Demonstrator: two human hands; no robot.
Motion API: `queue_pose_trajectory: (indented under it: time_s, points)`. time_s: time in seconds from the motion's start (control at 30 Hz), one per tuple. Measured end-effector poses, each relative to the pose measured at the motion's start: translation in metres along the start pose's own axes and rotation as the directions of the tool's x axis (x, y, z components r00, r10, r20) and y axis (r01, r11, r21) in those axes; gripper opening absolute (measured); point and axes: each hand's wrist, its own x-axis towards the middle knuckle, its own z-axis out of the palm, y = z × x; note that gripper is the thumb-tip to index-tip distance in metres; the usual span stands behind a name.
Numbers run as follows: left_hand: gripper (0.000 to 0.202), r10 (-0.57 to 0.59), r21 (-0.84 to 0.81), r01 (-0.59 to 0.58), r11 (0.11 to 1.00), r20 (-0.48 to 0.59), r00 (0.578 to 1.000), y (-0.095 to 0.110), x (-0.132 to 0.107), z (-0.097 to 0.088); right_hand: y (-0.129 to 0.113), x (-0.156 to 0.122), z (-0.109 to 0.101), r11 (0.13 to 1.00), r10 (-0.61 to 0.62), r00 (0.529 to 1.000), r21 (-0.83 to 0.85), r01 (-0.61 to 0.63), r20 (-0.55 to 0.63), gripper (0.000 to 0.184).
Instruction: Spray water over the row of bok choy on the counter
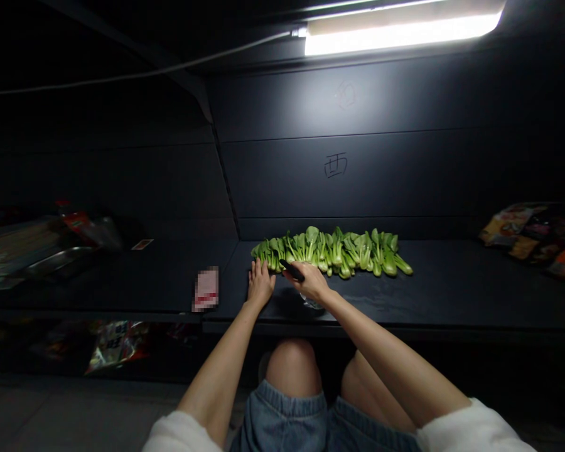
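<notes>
A row of green bok choy [339, 248] lies along the dark shelf [405, 304], leaves toward the back panel and pale stem ends toward me. My left hand [260, 285] is at the row's left end, fingers stretched out and touching or very near the stems. My right hand [314, 284] is closed around a spray bottle with a black head [292, 270]. Its nozzle points up and left over the greens. Part of the clear bottle shows below the hand; the rest is hidden by my fingers and palm.
A pinkish, blurred-out card or packet [206, 290] lies left of my hand. Farther left are a small card [142, 244] and blurred packages [82, 226]. Snack bags [518, 232] sit at the right. A lit tube lamp [400, 31] hangs above. More packets [117, 344] are on a lower shelf.
</notes>
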Motion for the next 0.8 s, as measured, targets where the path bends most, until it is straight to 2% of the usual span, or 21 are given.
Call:
queue_pose_trajectory:
  time_s: [0.27, 0.53, 0.8]
  points:
    - [0.061, -0.017, -0.021, 0.017, 1.000, 0.005, 1.000, -0.017, -0.003, 0.006, -0.014, 0.005, 0.002, 1.000, -0.004, 0.999, -0.030, 0.005, 0.041, 0.032]
    - [0.061, -0.004, 0.014, 0.003, 1.000, 0.023, 1.000, -0.018, -0.004, 0.009, -0.017, 0.007, 0.003, 1.000, -0.014, 0.997, -0.020, 0.016, 0.072, 0.032]
    - [0.060, 0.004, -0.015, -0.005, 1.000, -0.062, 0.998, -0.023, -0.005, 0.017, -0.023, 0.010, 0.005, 1.000, -0.009, 0.996, -0.019, 0.011, 0.090, 0.032]
